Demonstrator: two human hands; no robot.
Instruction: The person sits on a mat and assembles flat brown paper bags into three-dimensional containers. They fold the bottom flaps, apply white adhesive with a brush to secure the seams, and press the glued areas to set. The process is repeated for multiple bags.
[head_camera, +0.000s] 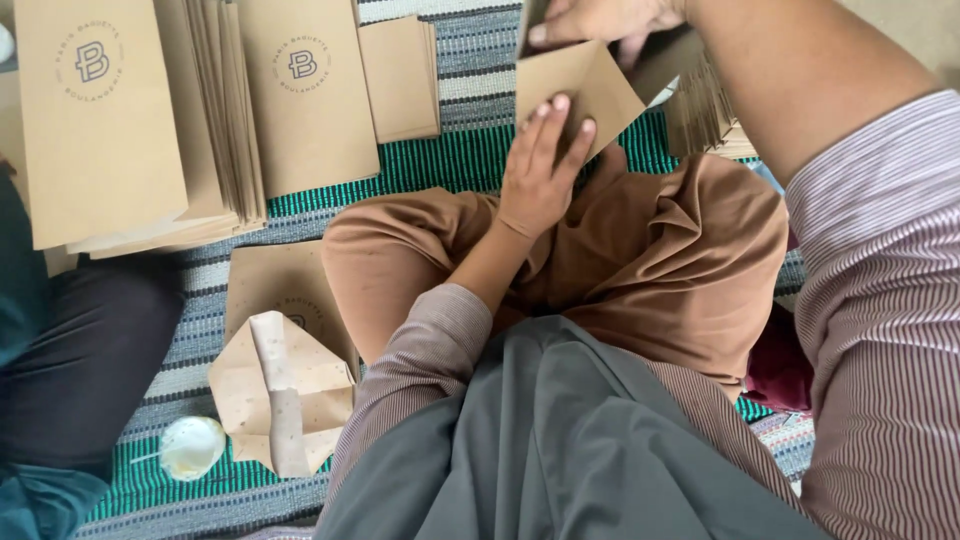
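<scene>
head view. landmark: the bag (585, 85), a brown paper bag held up over the person's knees.

left hand (540, 165): just below the bag, fingers (553, 122) straight and pressed flat against its lower face. the hand is spread and presses the paper rather than gripping it.

right hand (600, 18): at the bag's top edge, closed on it, with fingertips folded over the paper. it holds the bag from above; part of the hand is cut off by the frame edge.

bag: tilted, one corner pointing down to the right, caught between the two hands and clear of the mat (440, 160).

right of the bag: a stack (700, 105) of brown paper pieces standing on edge, partly hidden behind the right forearm.

left of the bag: a small pile (400, 75) of plain brown sheets, lying flat on the mat. further left: two large piles of printed bags (150, 120), fanned at their edges, each top bag carrying a round mark.

well below and left of the bag: a flat bag (280, 290) on the mat beside the person's knee, a folded paper piece (280, 390) with a pale strip along its middle overlapping it, and a small white dish (192, 447) just left of that piece.

the mat is woven, striped green, grey and white. a second person's dark-clad leg (90, 360) lies at the far left, well apart from the bag.
</scene>
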